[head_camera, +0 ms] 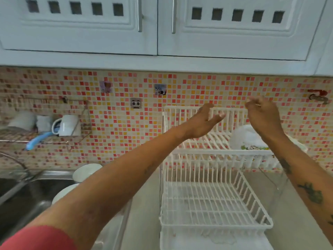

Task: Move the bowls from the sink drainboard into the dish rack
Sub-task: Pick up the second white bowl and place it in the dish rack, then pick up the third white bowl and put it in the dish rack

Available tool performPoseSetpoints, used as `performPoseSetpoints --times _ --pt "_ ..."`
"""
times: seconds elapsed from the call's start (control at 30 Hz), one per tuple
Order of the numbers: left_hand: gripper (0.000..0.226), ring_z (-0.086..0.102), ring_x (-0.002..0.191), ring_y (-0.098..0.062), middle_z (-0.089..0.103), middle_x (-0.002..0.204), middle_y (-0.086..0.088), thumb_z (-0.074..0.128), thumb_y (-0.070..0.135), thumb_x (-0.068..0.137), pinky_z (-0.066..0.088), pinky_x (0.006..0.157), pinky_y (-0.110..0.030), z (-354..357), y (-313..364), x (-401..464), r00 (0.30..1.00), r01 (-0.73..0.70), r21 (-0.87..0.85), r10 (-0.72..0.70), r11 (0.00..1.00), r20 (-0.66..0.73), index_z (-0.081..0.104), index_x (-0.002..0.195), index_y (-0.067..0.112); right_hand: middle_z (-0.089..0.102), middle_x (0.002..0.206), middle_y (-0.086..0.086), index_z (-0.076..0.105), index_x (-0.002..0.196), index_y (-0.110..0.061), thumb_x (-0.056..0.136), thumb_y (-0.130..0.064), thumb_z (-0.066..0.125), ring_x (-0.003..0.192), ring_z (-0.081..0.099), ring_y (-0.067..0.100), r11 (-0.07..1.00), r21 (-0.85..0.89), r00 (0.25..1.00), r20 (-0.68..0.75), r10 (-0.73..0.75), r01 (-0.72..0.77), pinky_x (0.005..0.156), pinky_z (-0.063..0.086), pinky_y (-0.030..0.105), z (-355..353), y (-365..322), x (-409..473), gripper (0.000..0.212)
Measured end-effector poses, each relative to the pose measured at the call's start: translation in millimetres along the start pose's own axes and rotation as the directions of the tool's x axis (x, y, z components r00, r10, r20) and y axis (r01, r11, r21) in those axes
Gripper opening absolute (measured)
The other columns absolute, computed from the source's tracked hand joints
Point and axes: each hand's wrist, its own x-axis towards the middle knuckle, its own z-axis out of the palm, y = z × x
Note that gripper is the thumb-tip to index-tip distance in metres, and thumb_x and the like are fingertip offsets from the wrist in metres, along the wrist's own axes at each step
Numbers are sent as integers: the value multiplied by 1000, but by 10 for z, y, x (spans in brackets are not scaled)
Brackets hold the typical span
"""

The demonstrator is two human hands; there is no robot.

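Below both empty, spread hands, a bowl sits in the dish rack.

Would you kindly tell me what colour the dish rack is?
White; the dish rack shows best in the head view.

We see a white wire dish rack, white round bowls, red, orange and cream mosaic wall tiles, and a red sleeve.

Wall: mosaic tiles in red, orange and cream
Overhead: white cupboards, metal handles
Surface: pale grey
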Motion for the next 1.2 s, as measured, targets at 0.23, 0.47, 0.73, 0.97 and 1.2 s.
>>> performPoseSetpoints --times 0.23,0.47,0.73,0.97,1.2 --pt "56 47 125 -18 40 149 -6 29 50 101 41 99 -29 -1051 -501 -875 943 133 -58 -144 989 -299 29 145 15 60 106 -1 62 120 -14 96 -31 45 95 53 11 936 342 976 159 -146 84 82 36 23 1113 -1117 -291 34" --pt "63 35 140 -38 32 155 -18 32 47 98 28 116 -55 -1979 -1524 -1799 688 320 -404 -504 857 -523 27 147 9 60 105 -4 61 116 -15 97 -30 46 84 53 1 835 544 890 338 -306 81 70 40 13 2113 -1842 -925 29" --pt "56 50 122 -29 53 132 -13 27 47 102 41 95 -41 -1860 -2726 -2646 391 443 -700 -823 560 -412 42 139 8 60 86 0 60 115 -5 97 -27 43 71 56 14 926 362 703 687 -185 -110 63 44 28 3236 -1750 -1498 32" --pt "75 50 117 -34 55 121 -18 30 60 97 40 96 -41 -1027 -3528 -3014 201 467 -868 -976 169 -82 48 135 -2 52 132 31 52 123 13 99 -29 43 120 53 39 929 53 542 824 168 -367 102 40 47 4028 -992 -1923 49" --pt "64 35 140 -36 41 151 -14 38 48 100 35 109 -42 -323 -3828 -2943 157 361 -926 -986 114 -60 36 147 4 58 131 19 53 130 -6 99 -35 40 108 57 31 849 -143 439 805 399 -508 91 46 38 4333 -186 -2310 45"
